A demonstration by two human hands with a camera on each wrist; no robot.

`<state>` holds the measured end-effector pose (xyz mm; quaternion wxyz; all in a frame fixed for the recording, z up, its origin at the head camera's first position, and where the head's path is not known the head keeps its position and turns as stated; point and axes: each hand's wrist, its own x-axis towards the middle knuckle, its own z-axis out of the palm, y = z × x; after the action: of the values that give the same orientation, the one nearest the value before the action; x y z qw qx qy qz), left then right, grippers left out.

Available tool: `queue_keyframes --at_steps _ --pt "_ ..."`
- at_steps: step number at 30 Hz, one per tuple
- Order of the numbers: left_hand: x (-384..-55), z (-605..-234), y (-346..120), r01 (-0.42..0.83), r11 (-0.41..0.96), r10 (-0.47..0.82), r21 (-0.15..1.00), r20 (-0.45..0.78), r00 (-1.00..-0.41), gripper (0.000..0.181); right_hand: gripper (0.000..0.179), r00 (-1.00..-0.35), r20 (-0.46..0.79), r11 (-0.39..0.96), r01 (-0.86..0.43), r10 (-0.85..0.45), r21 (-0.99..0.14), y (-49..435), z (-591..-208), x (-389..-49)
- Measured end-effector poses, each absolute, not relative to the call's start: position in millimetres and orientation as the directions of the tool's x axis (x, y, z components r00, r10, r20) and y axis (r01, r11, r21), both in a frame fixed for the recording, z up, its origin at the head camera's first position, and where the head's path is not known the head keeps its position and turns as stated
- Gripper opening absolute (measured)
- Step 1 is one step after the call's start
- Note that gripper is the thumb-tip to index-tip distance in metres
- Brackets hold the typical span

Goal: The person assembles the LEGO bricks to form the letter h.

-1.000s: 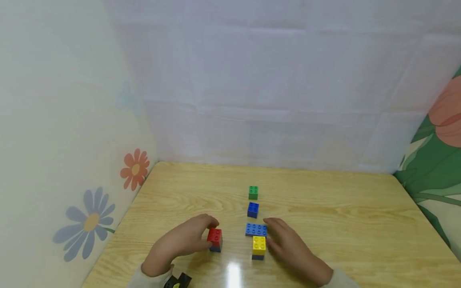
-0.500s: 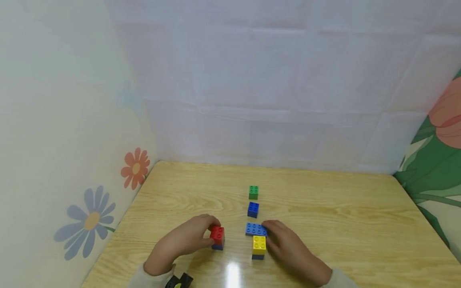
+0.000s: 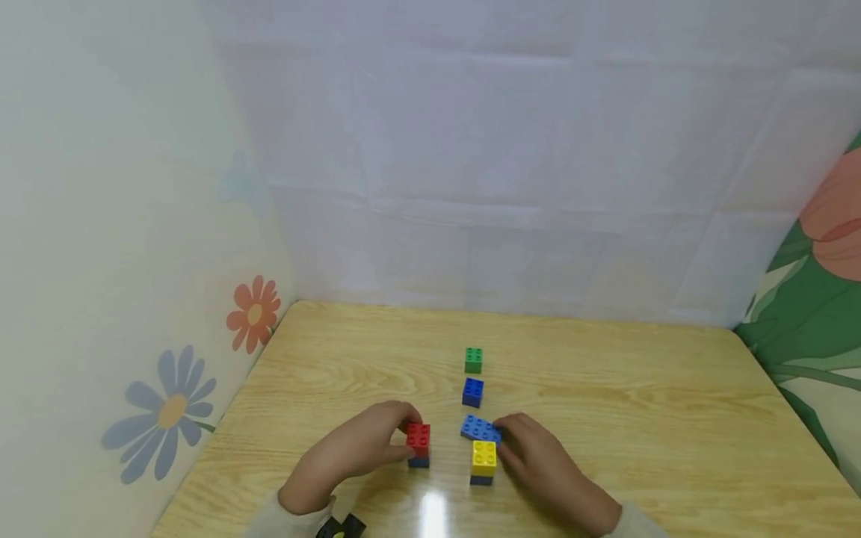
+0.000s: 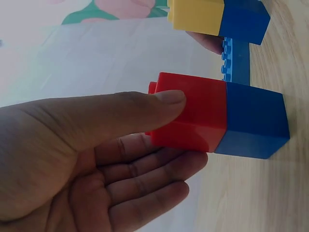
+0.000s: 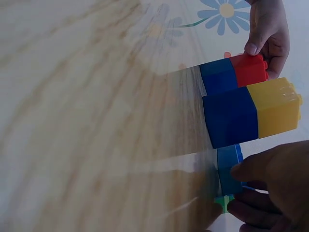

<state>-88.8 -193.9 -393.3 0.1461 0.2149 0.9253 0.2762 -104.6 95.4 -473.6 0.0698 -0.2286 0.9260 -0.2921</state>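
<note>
My left hand pinches a red brick that sits on a dark blue brick, with the thumb on the near side and fingers behind. The dark blue brick rests on the table. To the right, my right hand holds one end of a flat light blue brick between thumb and fingers. That brick lies at a slant just behind a second stack, a yellow brick on a dark blue brick. My right thumb covers part of the light blue brick in the right wrist view.
A small blue brick and, farther back, a green brick stand in line behind the light blue one. The wooden table meets a white cloth at the back and a flower-printed wall on the left.
My left hand has slid the red-topped stack rightward and squared it. My right fingers have closed on the light blue brick, which has turned slightly. The yellow-topped stack stays where it was.
</note>
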Motion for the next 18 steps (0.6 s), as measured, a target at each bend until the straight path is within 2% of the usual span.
queue_keyframes --at_steps 18 --pt "-86.8 -393.7 -187.8 0.312 0.758 0.478 0.572 -0.163 -0.863 0.029 0.029 -0.903 0.018 0.752 -0.369 -0.429 -0.546 92.7 -472.3 -105.2"
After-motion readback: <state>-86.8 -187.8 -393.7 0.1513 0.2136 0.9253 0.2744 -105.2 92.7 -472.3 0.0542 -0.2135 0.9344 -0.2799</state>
